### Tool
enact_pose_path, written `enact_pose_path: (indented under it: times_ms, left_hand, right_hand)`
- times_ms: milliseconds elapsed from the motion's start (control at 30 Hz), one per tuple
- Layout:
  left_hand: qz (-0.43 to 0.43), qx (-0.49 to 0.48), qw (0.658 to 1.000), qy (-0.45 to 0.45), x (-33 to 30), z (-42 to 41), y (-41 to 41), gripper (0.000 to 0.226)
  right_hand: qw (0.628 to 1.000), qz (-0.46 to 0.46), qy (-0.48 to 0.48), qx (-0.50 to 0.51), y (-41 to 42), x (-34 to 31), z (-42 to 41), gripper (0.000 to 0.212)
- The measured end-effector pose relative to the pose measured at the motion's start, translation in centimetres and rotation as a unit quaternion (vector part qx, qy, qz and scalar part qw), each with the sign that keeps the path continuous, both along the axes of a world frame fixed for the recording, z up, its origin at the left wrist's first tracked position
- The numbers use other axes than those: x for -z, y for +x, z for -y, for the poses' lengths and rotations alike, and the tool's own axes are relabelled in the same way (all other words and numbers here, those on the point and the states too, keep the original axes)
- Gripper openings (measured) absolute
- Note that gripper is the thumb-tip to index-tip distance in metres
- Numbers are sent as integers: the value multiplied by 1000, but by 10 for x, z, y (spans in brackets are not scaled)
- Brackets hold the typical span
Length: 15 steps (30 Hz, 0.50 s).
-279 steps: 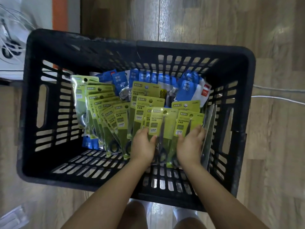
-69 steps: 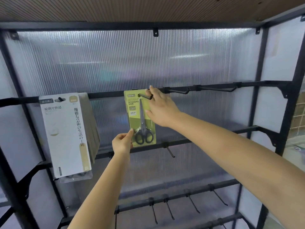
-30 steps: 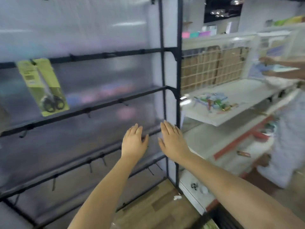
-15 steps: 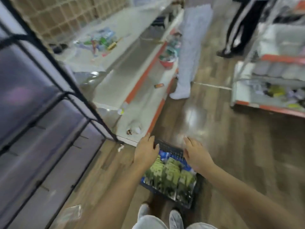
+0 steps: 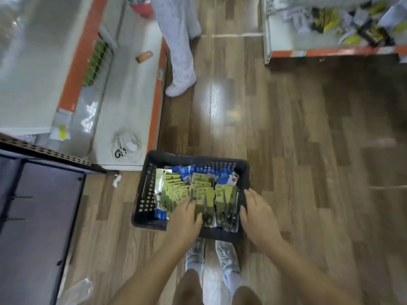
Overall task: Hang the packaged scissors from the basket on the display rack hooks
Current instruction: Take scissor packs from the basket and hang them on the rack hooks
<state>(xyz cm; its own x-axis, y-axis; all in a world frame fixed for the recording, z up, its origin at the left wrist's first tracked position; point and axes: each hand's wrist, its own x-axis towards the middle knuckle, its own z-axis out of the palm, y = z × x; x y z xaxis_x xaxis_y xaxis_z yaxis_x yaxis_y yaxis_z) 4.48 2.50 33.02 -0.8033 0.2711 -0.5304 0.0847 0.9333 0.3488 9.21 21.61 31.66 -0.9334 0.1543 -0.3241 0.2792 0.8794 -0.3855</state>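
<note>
A dark display rack is seen at the far left. A black basket sits on the wooden floor, filled with green packaged scissors. The left hand is laid on the packs, fingers loosely spread, gripping nothing clearly. The right hand is held open over the basket's right rim.

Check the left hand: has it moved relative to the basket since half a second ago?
Yes. The left hand has gone from the basket's far rim down onto the green scissor packs inside.
</note>
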Motion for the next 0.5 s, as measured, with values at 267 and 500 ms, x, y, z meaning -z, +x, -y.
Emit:
enact_pose_path:
  times_ms: [267,500]
  left_hand:
    - [61,12,996,-67,155,50,-6,47]
    - [90,-33,995,-33,291,64,-27,37]
  right_hand:
    - [988,112,-92,49,-11,163,55,53]
    - [974,136,-138,119,-33,308,91,47]
